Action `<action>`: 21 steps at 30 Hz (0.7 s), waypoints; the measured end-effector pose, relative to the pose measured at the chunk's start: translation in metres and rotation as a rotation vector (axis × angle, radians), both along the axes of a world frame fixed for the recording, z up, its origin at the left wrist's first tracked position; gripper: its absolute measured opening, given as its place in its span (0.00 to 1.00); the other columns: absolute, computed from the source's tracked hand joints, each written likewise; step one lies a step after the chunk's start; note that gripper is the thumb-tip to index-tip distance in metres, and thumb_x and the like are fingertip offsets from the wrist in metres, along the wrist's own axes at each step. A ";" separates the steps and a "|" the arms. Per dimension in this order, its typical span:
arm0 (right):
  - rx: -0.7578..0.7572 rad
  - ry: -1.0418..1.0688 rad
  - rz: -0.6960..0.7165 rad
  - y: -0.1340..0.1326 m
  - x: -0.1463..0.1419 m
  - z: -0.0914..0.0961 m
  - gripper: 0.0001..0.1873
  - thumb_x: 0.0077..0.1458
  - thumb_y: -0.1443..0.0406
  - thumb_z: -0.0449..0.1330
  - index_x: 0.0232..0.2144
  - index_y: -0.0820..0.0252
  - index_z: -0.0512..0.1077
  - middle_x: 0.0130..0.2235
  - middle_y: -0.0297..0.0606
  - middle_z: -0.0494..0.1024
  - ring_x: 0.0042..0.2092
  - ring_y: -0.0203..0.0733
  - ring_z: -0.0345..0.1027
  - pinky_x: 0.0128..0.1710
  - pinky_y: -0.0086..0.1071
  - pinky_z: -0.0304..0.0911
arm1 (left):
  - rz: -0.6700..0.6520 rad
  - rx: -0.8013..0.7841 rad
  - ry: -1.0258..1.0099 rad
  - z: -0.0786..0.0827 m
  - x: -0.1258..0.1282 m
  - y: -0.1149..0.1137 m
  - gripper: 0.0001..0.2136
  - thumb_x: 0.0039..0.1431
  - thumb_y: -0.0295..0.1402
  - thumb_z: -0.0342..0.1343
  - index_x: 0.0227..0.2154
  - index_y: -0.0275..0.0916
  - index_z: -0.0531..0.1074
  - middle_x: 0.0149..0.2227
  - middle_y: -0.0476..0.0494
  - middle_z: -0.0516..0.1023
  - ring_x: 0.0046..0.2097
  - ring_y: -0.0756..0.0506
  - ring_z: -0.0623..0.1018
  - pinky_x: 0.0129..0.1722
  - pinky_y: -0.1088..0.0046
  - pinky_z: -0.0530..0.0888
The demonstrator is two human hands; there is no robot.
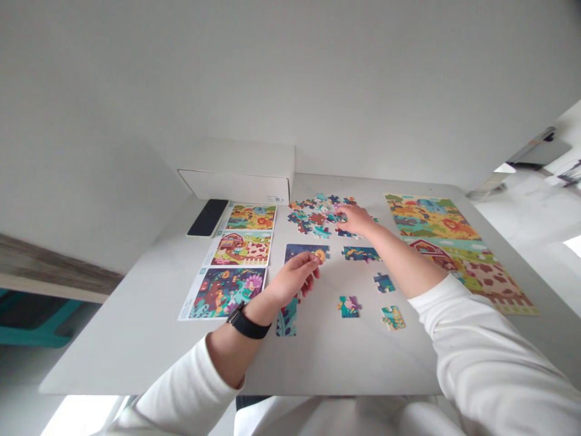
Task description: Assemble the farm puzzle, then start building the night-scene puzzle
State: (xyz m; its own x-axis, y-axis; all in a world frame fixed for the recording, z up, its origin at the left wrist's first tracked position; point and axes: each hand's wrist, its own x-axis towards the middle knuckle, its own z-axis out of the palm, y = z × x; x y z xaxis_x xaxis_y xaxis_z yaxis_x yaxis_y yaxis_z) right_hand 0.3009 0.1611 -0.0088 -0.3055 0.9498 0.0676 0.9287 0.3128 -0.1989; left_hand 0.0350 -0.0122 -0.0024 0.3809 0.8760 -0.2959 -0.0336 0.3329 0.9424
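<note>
My right hand [354, 220] reaches into a loose pile of jigsaw puzzle pieces [318, 218], its fingertips closed on a puzzle piece at the pile's right side; the fingers hide most of that piece. My left hand [296, 275], fingers loosely curled and a little apart, hovers over a partly joined puzzle with a dark blue top strip [299, 249] and a teal lower corner [286, 320]. No piece shows in it. To the right lie a joined blue strip [361, 254], a dark blue piece [384, 282], a teal and purple piece [349, 306] and a yellow-teal piece [393, 318].
Left of the puzzle is a sheet with three reference pictures [227, 293]. A black phone [208, 217] lies beside a white box [236, 181] near the wall. Two finished puzzles, a jungle one [433, 217] and a farm one [492, 278], lie at the right.
</note>
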 end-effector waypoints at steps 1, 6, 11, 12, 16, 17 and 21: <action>0.003 0.003 -0.002 0.000 0.000 0.000 0.20 0.61 0.62 0.70 0.55 0.53 0.81 0.63 0.46 0.80 0.63 0.56 0.73 0.63 0.48 0.68 | -0.002 0.000 -0.001 0.000 0.000 0.000 0.18 0.63 0.51 0.64 0.38 0.41 0.71 0.32 0.52 0.75 0.21 0.54 0.71 0.15 0.80 0.64; 0.024 -0.061 -0.113 -0.004 -0.001 0.001 0.18 0.64 0.56 0.67 0.53 0.53 0.83 0.62 0.49 0.80 0.64 0.61 0.72 0.63 0.52 0.68 | -0.005 0.009 -0.012 -0.002 0.000 0.000 0.17 0.64 0.50 0.64 0.39 0.41 0.72 0.31 0.52 0.75 0.21 0.54 0.71 0.15 0.80 0.64; 0.034 -0.130 -0.229 -0.006 -0.001 0.003 0.19 0.69 0.51 0.62 0.53 0.52 0.85 0.62 0.51 0.79 0.62 0.65 0.72 0.62 0.56 0.69 | -0.008 0.014 -0.005 -0.001 0.000 0.000 0.16 0.65 0.50 0.63 0.38 0.41 0.71 0.31 0.52 0.74 0.21 0.54 0.71 0.14 0.80 0.64; 0.046 -0.117 -0.217 -0.005 -0.002 0.003 0.20 0.70 0.52 0.61 0.55 0.52 0.84 0.62 0.52 0.79 0.62 0.65 0.72 0.62 0.55 0.69 | -0.007 0.016 -0.003 -0.001 0.000 0.000 0.17 0.65 0.50 0.63 0.38 0.41 0.71 0.31 0.52 0.75 0.21 0.54 0.71 0.15 0.80 0.64; 0.077 -0.078 -0.072 -0.003 -0.008 0.000 0.21 0.70 0.57 0.61 0.61 0.50 0.81 0.64 0.48 0.78 0.65 0.60 0.70 0.65 0.51 0.67 | -0.005 0.019 -0.007 0.000 0.000 0.000 0.18 0.64 0.51 0.64 0.38 0.41 0.72 0.31 0.51 0.75 0.21 0.54 0.71 0.15 0.79 0.64; 0.070 -0.095 -0.066 -0.002 -0.011 -0.001 0.20 0.70 0.57 0.61 0.60 0.49 0.82 0.64 0.48 0.79 0.66 0.61 0.69 0.65 0.53 0.67 | -0.006 0.018 -0.009 -0.001 0.001 0.000 0.18 0.64 0.52 0.64 0.38 0.41 0.72 0.31 0.51 0.75 0.21 0.54 0.71 0.15 0.79 0.64; 0.096 -0.132 -0.155 -0.002 -0.026 -0.003 0.21 0.69 0.53 0.63 0.59 0.49 0.82 0.62 0.52 0.80 0.64 0.67 0.70 0.62 0.60 0.69 | -0.006 0.012 -0.005 -0.001 0.001 0.000 0.17 0.64 0.51 0.64 0.38 0.41 0.72 0.31 0.51 0.75 0.21 0.54 0.71 0.15 0.79 0.64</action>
